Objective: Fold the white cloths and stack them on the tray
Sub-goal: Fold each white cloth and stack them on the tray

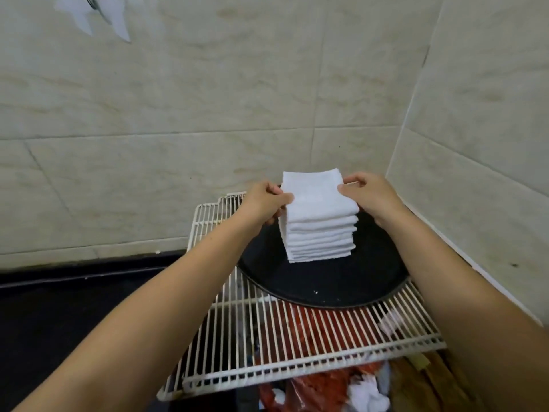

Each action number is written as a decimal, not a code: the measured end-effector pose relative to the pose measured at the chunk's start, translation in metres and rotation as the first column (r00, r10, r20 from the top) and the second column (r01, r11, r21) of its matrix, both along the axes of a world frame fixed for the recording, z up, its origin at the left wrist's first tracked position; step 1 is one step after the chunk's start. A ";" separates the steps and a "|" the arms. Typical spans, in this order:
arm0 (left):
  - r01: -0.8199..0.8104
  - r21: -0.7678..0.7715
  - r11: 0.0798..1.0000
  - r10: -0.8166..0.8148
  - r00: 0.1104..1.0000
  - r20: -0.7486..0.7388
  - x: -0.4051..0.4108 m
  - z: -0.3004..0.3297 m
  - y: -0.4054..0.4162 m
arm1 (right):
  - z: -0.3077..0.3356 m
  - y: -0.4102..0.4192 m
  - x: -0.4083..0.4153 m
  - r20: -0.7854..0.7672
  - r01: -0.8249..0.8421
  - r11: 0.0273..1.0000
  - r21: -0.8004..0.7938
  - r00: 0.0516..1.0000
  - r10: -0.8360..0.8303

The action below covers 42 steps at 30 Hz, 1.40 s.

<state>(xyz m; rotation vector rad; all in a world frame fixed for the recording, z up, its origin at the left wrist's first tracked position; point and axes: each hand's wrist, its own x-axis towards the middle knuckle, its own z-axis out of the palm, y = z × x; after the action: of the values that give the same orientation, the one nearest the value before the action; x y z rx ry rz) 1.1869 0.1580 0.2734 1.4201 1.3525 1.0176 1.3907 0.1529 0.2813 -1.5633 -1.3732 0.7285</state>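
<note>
Rack (pixel 297 346) carries tray (pixel 326 289) at far right corner | stack (pixel 319 236) mid-tray | left hand (pixel 263 203), right hand (pixel 370 196) each pinch top cloth (pixel 315 193) sides

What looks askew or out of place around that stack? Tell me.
The stack of white cloths leans slightly left toward the top. The black tray sits on a tilted wire rack laid over red clutter. Both hands, left and right, pinch the top cloth.
</note>
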 end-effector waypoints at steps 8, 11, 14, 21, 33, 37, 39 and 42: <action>-0.117 0.046 0.992 0.116 0.993 0.029 -0.044 0.022 -0.048 | 0.044 -0.037 -0.035 0.136 0.121 0.967 0.225 0.979 -0.154; -0.169 0.072 0.983 0.167 0.986 0.029 -0.100 0.025 -0.092 | 0.057 -0.063 -0.093 0.251 -0.033 0.949 0.314 0.967 -0.049; -0.296 0.092 0.951 0.297 0.955 0.007 -0.177 0.017 -0.152 | 0.046 -0.097 -0.180 0.354 -0.260 0.909 0.325 0.925 0.138; -0.609 0.235 0.757 0.652 0.682 -0.331 -0.379 -0.028 -0.359 | -0.031 -0.239 -0.420 0.494 -0.693 0.688 0.215 0.685 0.535; -0.931 0.067 0.359 0.752 0.246 -0.611 -0.570 -0.110 -0.699 | -0.141 -0.505 -0.701 0.741 -0.989 0.127 -0.072 0.032 0.670; -0.977 -0.017 0.212 0.767 0.177 -0.616 -0.619 -0.139 -0.776 | -0.169 -0.562 -0.781 0.745 -0.981 -0.028 -0.190 -0.163 0.646; -0.987 -0.052 0.151 0.768 0.150 -0.623 -0.650 -0.151 -0.804 | -0.178 -0.586 -0.823 0.743 -0.970 -0.087 -0.225 -0.229 0.629; -0.995 -0.070 0.069 0.782 0.097 -0.616 -0.701 -0.162 -0.838 | -0.187 -0.620 -0.891 0.739 -0.955 -0.170 -0.243 -0.295 0.606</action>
<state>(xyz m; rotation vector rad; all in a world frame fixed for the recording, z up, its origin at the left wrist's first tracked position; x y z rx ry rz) 0.4864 -0.6797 0.1111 0.0940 2.8364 0.9420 0.5000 -0.4675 0.0945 0.2172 -3.1268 0.3946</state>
